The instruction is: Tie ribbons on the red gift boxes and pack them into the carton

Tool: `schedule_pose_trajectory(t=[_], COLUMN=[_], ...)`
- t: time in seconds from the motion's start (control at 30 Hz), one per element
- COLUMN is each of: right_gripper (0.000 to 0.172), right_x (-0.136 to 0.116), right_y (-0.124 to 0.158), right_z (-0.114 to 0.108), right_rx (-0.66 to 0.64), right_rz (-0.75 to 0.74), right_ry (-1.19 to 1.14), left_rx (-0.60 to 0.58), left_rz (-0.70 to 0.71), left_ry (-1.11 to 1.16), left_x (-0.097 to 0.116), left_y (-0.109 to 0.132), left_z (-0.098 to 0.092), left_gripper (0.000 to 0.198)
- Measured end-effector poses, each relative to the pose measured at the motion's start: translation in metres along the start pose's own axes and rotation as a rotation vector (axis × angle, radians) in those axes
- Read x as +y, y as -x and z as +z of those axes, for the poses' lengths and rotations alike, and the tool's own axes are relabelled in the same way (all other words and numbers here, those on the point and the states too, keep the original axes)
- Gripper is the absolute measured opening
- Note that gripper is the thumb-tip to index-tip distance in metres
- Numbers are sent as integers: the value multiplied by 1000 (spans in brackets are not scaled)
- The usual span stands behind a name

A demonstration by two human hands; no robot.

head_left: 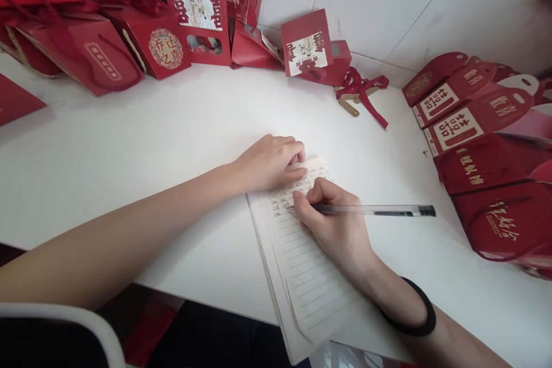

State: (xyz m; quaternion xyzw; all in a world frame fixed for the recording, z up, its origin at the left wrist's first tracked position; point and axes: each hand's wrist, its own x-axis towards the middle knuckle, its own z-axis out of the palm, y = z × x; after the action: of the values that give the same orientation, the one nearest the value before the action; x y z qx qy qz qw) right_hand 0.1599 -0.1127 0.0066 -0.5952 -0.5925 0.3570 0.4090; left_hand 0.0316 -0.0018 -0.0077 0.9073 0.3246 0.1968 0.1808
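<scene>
A lined notebook (319, 293) lies on the white table and reaches past its front edge. Rows of small handwriting in dark ink cover the top of the page. My right hand (340, 230) pinches a clear-barrelled pen (379, 210) with a black cap end, its tip at the left part of a written line. The heel of that hand rests on the page, and a black band (420, 310) circles the wrist. My left hand (273, 162) rests loosely curled over the notebook's top left, thumb apart from the fingers and touching the page, holding nothing.
Red gift boxes (146, 40) and bags stand along the back left of the white table (129, 144). A tilted red box (308, 46) and a dark red ribbon (362, 89) lie by the tiled wall. More red boxes (487, 178) line the right side.
</scene>
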Motion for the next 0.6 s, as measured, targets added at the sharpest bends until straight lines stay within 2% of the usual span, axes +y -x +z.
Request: schedule_pose_trajectory(t=[0.6], right_gripper=[33], right_x=[0], right_y=[0], right_z=[0], right_rx=[7], right_rz=[-36], right_ry=[140], left_rx=[-30], left_rz=[-7], left_ry=[-7], left_x=[3], left_y=[-2], left_z=[-2], left_gripper=[11])
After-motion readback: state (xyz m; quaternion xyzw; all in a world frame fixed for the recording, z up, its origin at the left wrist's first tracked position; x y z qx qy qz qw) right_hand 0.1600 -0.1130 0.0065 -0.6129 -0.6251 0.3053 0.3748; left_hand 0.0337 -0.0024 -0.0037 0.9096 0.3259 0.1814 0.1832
